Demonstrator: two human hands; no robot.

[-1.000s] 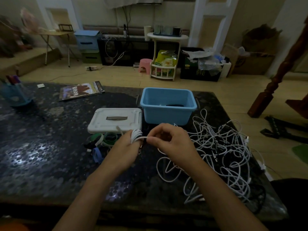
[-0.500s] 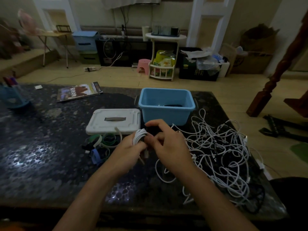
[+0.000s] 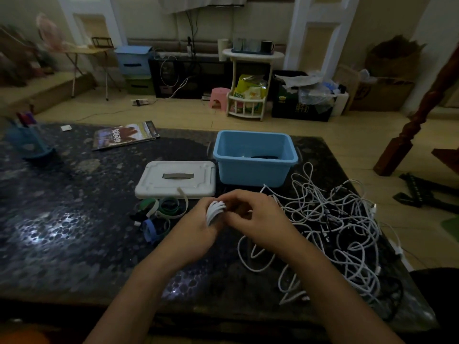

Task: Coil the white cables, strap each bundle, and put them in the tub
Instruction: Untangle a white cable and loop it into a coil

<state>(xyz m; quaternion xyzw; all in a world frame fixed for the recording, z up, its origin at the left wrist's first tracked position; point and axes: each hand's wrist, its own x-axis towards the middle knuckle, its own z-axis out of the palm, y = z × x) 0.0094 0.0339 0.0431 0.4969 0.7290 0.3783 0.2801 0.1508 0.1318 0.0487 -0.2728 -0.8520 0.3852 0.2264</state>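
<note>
Looping in tight white turns, the coil (image 3: 215,211) sits in the left hand (image 3: 196,232), whose fingers are curled round it, above the table (image 3: 74,219) just in front of the lid (image 3: 176,178). The right hand (image 3: 258,222) meets it from the right, fingers bent and pinching the cable at the coil's edge; the exact fingertip contact is hidden behind the knuckles. From under that hand the loose end runs down into the cable pile (image 3: 330,232), a white tangle spread over the right part of the table, reaching near its front edge. The blue tub (image 3: 255,167) stands upright just behind the hands, beside the lid on its right, with something dark lying in its bottom. The white lid lies flat with a grey handle on top. Straps (image 3: 164,209) in green, white and blue lie in a loose heap just left of the left hand, touching the lid's front edge. Farther left and back are a magazine (image 3: 125,135) and a blue pen holder (image 3: 29,142).
</note>
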